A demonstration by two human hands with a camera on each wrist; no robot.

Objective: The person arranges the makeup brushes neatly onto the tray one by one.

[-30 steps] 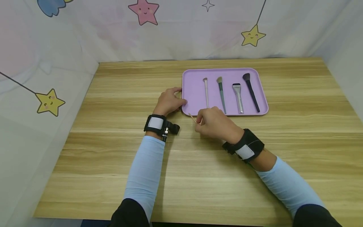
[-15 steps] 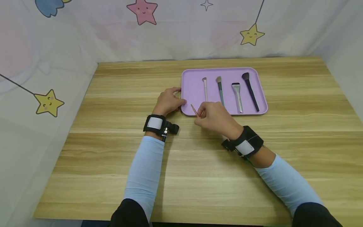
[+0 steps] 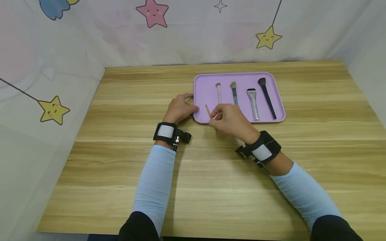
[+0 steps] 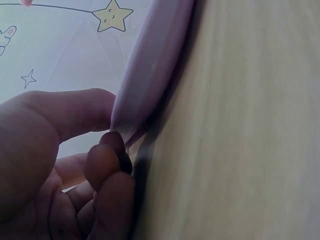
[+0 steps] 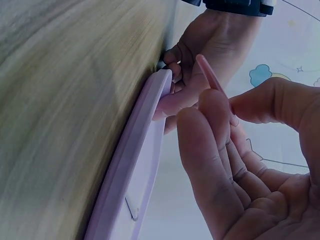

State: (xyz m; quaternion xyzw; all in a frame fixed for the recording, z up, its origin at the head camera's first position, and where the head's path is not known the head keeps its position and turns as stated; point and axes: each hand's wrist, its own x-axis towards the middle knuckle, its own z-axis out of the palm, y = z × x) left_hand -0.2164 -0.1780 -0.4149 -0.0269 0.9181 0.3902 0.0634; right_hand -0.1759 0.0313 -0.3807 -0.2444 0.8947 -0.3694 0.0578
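Note:
A purple tray lies at the back of the wooden table. My left hand grips its left edge near the front corner, thumb over the rim and fingertips at its underside in the left wrist view. Between thumb and fingers, my right hand pinches a thin pinkish stick with a tapered end. Its tip points up and away over the tray's front left part in the head view. Much of the stick's lower part is hidden by the fingers.
Inside the tray are a slim white brush, a green-handled brush, a flat silver-handled brush and a black brush. The right hand covers the lower ends of the first two. A printed curtain hangs behind the table.
My right hand has moved away from me, bringing the stick from the tray's front rim to over the tray, and the stick points more upright. My left hand stays at the edge.

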